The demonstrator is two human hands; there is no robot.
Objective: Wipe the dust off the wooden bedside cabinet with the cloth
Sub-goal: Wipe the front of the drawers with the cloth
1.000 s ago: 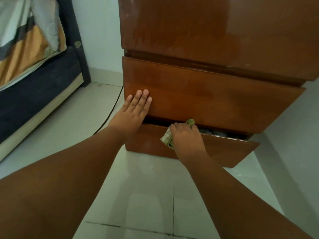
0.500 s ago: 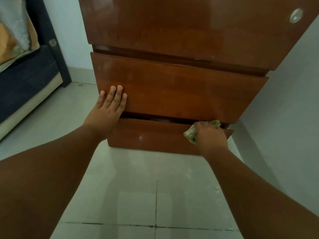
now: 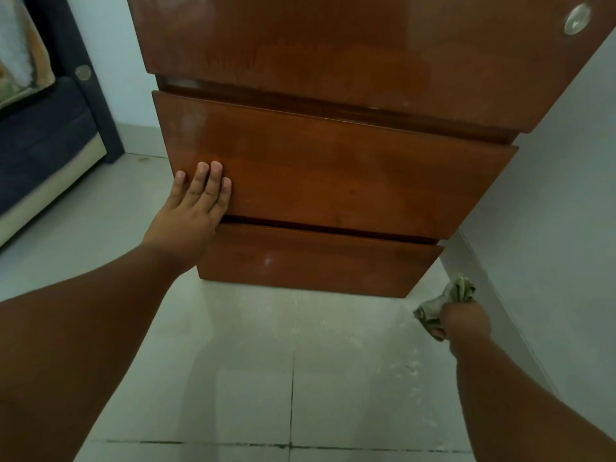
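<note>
The wooden bedside cabinet (image 3: 333,175) fills the upper middle of the head view, glossy brown, with two drawer fronts below a tall upper panel. My left hand (image 3: 191,208) lies flat, fingers together, on the lower left corner of the middle drawer front. My right hand (image 3: 461,323) hovers over the floor to the right of the bottom drawer, apart from the cabinet, fist closed on a crumpled greenish-grey cloth (image 3: 446,301). The bottom drawer (image 3: 316,261) looks closed, with a whitish smudge on its front.
A bed with a dark base (image 3: 43,151) and bedding stands at the left. A white wall (image 3: 550,211) runs close along the cabinet's right side. Pale floor tiles (image 3: 266,361) carry scattered white dust specks near my right hand. A round metal fitting (image 3: 576,19) sits on the upper panel.
My right hand with the cloth has left the bottom drawer's top edge and moved right and down, off the cabinet. The bottom drawer, ajar earlier, now looks closed. My left hand stays put.
</note>
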